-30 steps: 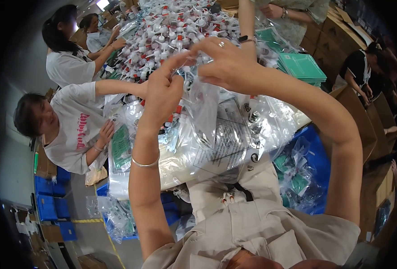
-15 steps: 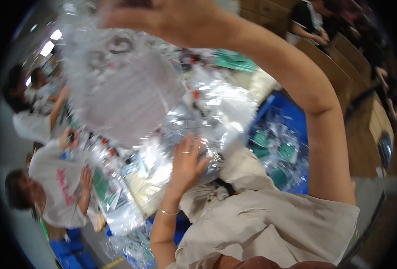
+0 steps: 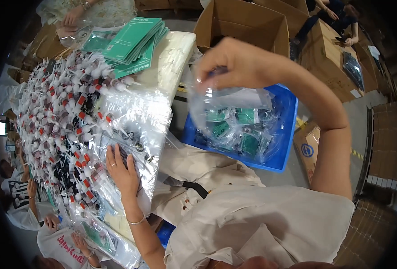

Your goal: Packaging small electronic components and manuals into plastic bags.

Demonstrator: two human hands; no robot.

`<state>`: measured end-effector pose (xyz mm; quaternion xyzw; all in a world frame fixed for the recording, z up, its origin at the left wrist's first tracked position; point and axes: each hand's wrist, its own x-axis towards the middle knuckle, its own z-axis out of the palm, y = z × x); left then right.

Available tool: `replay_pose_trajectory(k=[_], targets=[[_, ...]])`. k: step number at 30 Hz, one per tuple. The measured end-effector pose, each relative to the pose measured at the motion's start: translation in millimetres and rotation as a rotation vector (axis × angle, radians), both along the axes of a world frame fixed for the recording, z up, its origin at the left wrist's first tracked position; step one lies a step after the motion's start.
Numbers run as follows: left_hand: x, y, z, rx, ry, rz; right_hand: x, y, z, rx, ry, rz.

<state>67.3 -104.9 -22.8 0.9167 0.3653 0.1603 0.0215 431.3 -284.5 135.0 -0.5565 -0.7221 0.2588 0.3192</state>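
Observation:
My right hand [image 3: 227, 67] is closed at the mouth of a clear plastic bag [image 3: 197, 105], which hangs blurred over the left side of a blue bin [image 3: 263, 166]. In that bin lie several clear bags with green booklets [image 3: 251, 142] inside. My left hand [image 3: 123, 175] rests flat with fingers apart on a stack of shiny clear plastic bags [image 3: 151, 107] at the table edge. Just left of it is a large heap of small white-tipped bottles [image 3: 66, 121], some with red or dark parts.
Green booklets [image 3: 133, 40] are stacked at the table's far end. Open cardboard boxes [image 3: 243, 22] stand beyond the bin, and a carton [image 3: 307, 148] to its right. Co-workers' hands [image 3: 74, 15] show at the far end and at the left [image 3: 79, 242].
My right hand has swung from above the table to over the blue bin, carrying the clear bag. My left hand still lies on the plastic. The view has turned right.

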Motion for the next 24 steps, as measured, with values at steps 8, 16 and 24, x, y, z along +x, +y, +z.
replay_pose_trajectory(k=[8,16,24], targets=[[-3,-5,16,0.010,-0.078,-0.031,106,-50,-146,-0.495,-0.049,0.097],[34,-41,0,-0.074,-0.345,-0.001,112,-200,-292,-1.211,-0.841,0.322],[68,-42,-14,0.101,-0.269,0.156,-5,-47,-192,-0.383,-0.364,-0.038]])
